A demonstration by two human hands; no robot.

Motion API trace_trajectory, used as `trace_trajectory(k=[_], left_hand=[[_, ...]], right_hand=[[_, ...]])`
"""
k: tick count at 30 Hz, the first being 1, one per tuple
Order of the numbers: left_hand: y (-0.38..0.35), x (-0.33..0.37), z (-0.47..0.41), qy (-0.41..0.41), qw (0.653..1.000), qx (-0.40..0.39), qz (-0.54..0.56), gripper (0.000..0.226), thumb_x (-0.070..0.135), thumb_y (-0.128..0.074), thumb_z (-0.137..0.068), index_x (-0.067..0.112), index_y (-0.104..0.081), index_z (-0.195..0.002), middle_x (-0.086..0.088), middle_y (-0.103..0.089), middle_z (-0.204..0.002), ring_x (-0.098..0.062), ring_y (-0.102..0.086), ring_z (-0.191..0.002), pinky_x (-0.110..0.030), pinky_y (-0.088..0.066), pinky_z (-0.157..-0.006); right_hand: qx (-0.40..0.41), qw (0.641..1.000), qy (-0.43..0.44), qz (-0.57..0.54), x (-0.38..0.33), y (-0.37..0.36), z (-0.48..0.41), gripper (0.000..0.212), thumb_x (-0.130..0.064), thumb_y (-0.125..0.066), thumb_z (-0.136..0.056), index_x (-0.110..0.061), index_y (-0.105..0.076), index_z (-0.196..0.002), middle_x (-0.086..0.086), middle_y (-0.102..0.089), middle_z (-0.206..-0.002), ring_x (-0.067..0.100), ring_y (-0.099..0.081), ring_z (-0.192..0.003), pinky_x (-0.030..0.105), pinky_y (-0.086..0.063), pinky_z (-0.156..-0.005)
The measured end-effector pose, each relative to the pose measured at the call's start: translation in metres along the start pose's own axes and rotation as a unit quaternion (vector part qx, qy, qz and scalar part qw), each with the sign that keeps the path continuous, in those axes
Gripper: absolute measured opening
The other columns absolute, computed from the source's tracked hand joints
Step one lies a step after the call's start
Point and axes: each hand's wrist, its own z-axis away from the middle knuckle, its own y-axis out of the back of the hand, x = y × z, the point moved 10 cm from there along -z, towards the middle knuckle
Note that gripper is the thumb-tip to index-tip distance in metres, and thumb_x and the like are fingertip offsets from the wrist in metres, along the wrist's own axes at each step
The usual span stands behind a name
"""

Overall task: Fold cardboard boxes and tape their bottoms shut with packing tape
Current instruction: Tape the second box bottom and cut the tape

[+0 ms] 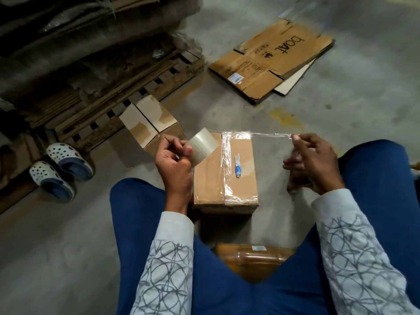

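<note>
A brown cardboard box (209, 178) stands on the concrete floor between my knees, with a strip of clear tape running down its top seam. A small blue cutter (237, 167) lies on that tape. My left hand (175, 162) grips a roll of clear packing tape (202, 148) at the box's left edge. My right hand (313, 162) pinches the free end of the tape. A clear stretch of tape (268, 142) spans from the roll across the box's far edge to my right hand, above the floor.
Flattened printed cartons (272, 62) lie on the floor at the back right. An open small box (150, 121) stands behind the left hand, beside a wooden pallet (127, 87) stacked with cardboard. A pair of clogs (61, 171) sits at left. Another taped box (252, 258) lies under me.
</note>
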Motion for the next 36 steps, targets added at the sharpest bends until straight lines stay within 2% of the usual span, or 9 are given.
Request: trace_trajectory(k=[4,9,14,17,21,26,28,32,36], left_hand=[[0.01,-0.019,-0.006,0.034,0.998,0.06,0.012,0.038,-0.02,-0.047,-0.08,0.017,-0.044,-0.071,0.001,-0.049,-0.077,-0.006,-0.051,-0.075,-0.02,-0.048,-0.073],[0.066,-0.022,-0.038,0.036,0.978,0.16,0.129,0.03,-0.012,-0.036,-0.061,0.018,-0.039,-0.065,0.003,-0.041,-0.07,-0.006,-0.04,-0.063,-0.018,-0.033,-0.06],[0.07,-0.012,-0.054,-0.002,0.993,0.103,0.055,0.038,-0.02,-0.043,-0.073,0.018,-0.038,-0.068,0.002,-0.041,-0.072,-0.005,-0.042,-0.067,-0.015,-0.04,-0.068],[0.066,-0.009,-0.056,-0.025,0.995,0.092,0.005,0.041,-0.022,-0.044,-0.077,0.017,-0.038,-0.068,0.002,-0.041,-0.071,-0.002,-0.042,-0.066,-0.014,-0.042,-0.068],[0.095,-0.031,-0.069,-0.015,0.989,0.145,0.01,0.041,-0.023,-0.038,-0.071,0.017,-0.038,-0.064,0.003,-0.04,-0.068,-0.001,-0.041,-0.062,-0.015,-0.037,-0.063],[0.105,-0.072,-0.078,0.063,0.981,0.182,-0.005,0.029,-0.006,-0.042,-0.074,0.021,-0.038,-0.064,0.001,-0.041,-0.07,-0.006,-0.04,-0.065,-0.016,-0.038,-0.061],[0.098,-0.078,-0.083,0.085,0.981,0.172,-0.014,0.032,-0.007,-0.043,-0.077,0.022,-0.039,-0.064,0.003,-0.042,-0.071,-0.004,-0.041,-0.065,-0.017,-0.039,-0.062],[0.065,-0.078,-0.084,0.085,0.99,0.112,-0.026,0.039,-0.015,-0.042,-0.081,0.021,-0.04,-0.065,0.005,-0.042,-0.069,-0.002,-0.043,-0.064,-0.019,-0.038,-0.066],[0.018,-0.077,-0.061,0.091,0.994,-0.015,-0.064,0.042,-0.017,-0.054,-0.083,0.02,-0.044,-0.067,0.0,-0.051,-0.079,-0.014,-0.056,-0.083,-0.031,-0.055,-0.08]], right_hand=[[0.112,0.986,0.081,0.089,-0.019,0.021,0.008,0.037,-0.026,-0.063,-0.099,-0.012,-0.049,-0.129,0.011,-0.046,-0.122,-0.013,-0.061,-0.055,0.007,-0.047,-0.045],[0.172,0.981,0.081,0.027,-0.015,0.081,-0.005,0.046,-0.021,-0.077,-0.079,-0.024,-0.047,-0.114,0.007,-0.052,-0.116,0.025,-0.068,-0.093,0.049,-0.059,-0.087],[0.035,0.968,0.145,0.201,-0.019,0.039,-0.009,0.042,0.01,-0.056,-0.078,-0.027,-0.061,-0.096,0.0,-0.051,-0.143,0.012,-0.046,-0.134,0.033,-0.041,-0.101],[0.023,0.943,0.179,0.279,-0.024,0.029,0.004,0.032,-0.006,-0.05,-0.07,-0.018,-0.063,-0.097,0.004,-0.043,-0.146,0.01,-0.041,-0.133,0.034,-0.039,-0.107],[0.132,0.89,0.259,0.351,-0.064,0.081,0.02,0.053,0.017,-0.054,-0.07,-0.022,-0.059,-0.105,0.004,-0.026,-0.145,0.027,-0.05,-0.125,0.029,-0.046,-0.099],[0.19,0.907,0.253,0.279,-0.069,0.134,0.028,0.045,-0.008,-0.056,-0.066,-0.041,-0.06,-0.097,0.02,-0.038,-0.136,-0.005,-0.039,-0.115,0.022,-0.047,-0.102],[0.175,0.9,0.26,0.302,-0.066,0.129,0.031,0.038,-0.009,-0.051,-0.066,-0.025,-0.067,-0.097,0.02,-0.051,-0.129,-0.002,-0.045,-0.117,0.02,-0.034,-0.11],[0.178,0.826,0.367,0.389,-0.074,0.076,0.061,0.02,-0.003,-0.051,-0.069,-0.011,-0.067,-0.079,0.009,-0.072,-0.103,0.029,-0.064,-0.108,0.05,-0.004,-0.124],[0.076,0.868,0.395,0.29,-0.07,-0.009,0.078,0.027,0.005,-0.058,-0.081,-0.019,-0.07,-0.086,0.003,-0.072,-0.102,0.025,-0.064,-0.097,0.057,-0.046,-0.095]])
